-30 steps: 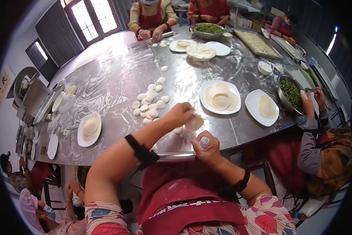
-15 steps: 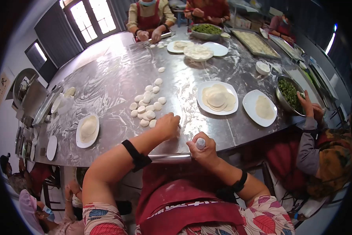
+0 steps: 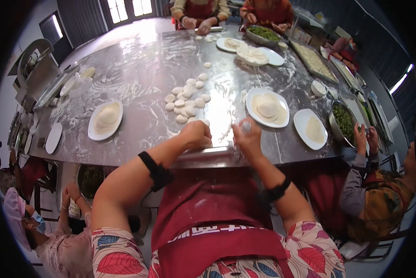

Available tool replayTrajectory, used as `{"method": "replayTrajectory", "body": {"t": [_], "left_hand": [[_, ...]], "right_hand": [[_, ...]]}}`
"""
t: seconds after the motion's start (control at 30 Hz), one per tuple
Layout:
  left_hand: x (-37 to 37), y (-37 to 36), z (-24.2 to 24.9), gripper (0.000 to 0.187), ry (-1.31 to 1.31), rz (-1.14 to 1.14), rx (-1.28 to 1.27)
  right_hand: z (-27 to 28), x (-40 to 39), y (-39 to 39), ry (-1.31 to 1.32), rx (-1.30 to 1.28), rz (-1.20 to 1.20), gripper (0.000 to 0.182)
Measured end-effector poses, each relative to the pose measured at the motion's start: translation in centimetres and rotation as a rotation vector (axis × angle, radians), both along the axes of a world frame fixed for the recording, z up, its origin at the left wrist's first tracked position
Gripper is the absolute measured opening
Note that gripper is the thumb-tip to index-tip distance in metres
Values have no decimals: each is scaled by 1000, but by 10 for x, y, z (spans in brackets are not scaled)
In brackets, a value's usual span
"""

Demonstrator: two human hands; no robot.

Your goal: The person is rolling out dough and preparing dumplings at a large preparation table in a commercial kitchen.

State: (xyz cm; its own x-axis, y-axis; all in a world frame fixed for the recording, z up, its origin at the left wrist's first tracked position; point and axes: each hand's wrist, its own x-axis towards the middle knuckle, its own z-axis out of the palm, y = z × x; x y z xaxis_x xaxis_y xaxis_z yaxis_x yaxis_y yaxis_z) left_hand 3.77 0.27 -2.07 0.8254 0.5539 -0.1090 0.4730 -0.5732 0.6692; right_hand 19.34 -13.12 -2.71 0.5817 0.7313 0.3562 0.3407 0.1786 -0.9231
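My right hand (image 3: 248, 140) is wrapped round a rolling pin (image 3: 246, 126), whose pale rounded end pokes out above the fist near the table edge. To its left, my left hand (image 3: 197, 135) is closed low over the metal table (image 3: 138, 139), fingers curled down; whatever they hold is hidden. Just beyond my left hand lies a loose group of small flattened dough pieces (image 3: 188, 101). Ahead of my right hand, a white plate (image 3: 282, 121) carries a stack of thin round dough wrappers (image 3: 267, 107).
Another plate with wrappers (image 3: 107, 118) stands left, and one more plate (image 3: 301, 134) right. A co-worker's hands (image 3: 363, 138) are at a bowl of chopped greens (image 3: 342, 121). Across the table, a person's hands (image 3: 196, 25) work dough. A filled tray (image 3: 314, 60) lies at the far right.
My right hand has moved up from the table's front edge to over its surface with the rolling pin. My left hand stays closed near the dough pieces. The head view has shifted.
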Motion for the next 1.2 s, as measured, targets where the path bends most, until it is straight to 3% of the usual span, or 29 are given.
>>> {"method": "replayTrajectory", "body": {"t": [0.07, 0.1, 0.17, 0.3, 0.47, 0.6, 0.73, 0.83, 0.87, 1.0, 1.07, 1.1, 1.2], "left_hand": [[0, -3, -1, 12, 22, 22, 26], [-2, -2, -1, 12, 32, 45, 27], [-11, -1, -4, 11, 10, 117, 20], [-26, 5, -16, 10, -48, 210, -176], [-11, 1, -3, 17, 5, 101, 79], [-19, 6, 3, 16, -36, -76, -57], [-24, 1, -6, 13, -38, 148, -468], [-19, -3, 1, 16, -33, -40, -44], [-14, -3, 4, 16, 7, 18, 15], [-3, 5, 6, 15, 57, -63, -104], [-8, 5, 1, 14, 21, -101, 6], [-10, 8, -2, 14, 4, -119, 62], [-16, 13, -3, 13, 12, -127, -73]], "right_hand": [[-20, 14, 22, -69, 89, 10, 17], [-4, 4, 14, 78, 62, 51, 17], [-3, -3, -2, 83, 39, 19, 18], [0, -14, -25, 135, 58, 66, 19], [6, 3, 33, 75, 31, 11, 21], [-2, -1, 7, 2, -4, -18, 20], [6, -21, -32, 150, 1, 23, 20], [7, -8, 7, 73, 41, -28, 20], [5, -2, 19, 65, 33, -18, 20], [-2, 5, 24, 19, 34, -6, 19], [-6, 0, -5, -7, 21, -6, 17], [-1, -8, -21, 100, 0, 35, 17], [-2, -9, -14, 99, 12, 13, 18]]}}
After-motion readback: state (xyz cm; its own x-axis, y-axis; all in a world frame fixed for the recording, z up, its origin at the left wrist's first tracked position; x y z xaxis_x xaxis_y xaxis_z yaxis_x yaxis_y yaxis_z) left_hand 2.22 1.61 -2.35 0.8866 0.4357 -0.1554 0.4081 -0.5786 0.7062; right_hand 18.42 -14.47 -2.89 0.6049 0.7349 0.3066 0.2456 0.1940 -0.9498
